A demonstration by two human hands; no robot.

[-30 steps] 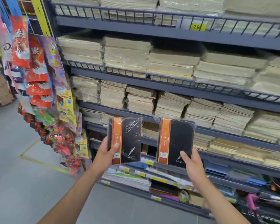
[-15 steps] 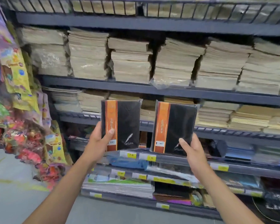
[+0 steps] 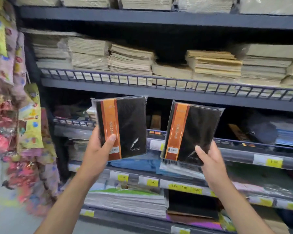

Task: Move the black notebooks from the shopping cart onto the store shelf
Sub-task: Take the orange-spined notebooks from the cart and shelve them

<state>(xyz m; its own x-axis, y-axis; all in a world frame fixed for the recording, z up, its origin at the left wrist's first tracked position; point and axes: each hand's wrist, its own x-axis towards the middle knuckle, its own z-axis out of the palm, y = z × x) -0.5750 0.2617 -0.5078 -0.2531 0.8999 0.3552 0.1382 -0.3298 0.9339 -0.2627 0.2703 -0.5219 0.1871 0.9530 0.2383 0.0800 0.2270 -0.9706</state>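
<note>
Left hand (image 3: pixel 98 149) and right hand (image 3: pixel 209 160) both stretched out up front, side by side, thumbs on the near face, each gripping a black notebook (image 3: pixel 130 125) low down.

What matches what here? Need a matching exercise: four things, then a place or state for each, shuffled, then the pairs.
Things:
1. left hand
2. right hand
3. paper stacks
4. price tags

Places or states:
A. yellow, on a shelf edge below both notebooks
B. grips the tilted notebook
C. behind the wire rail, above both notebooks
D. grips the nearly upright notebook

Pairs: 1-D, 2-B, 3-C, 4-A.
</note>
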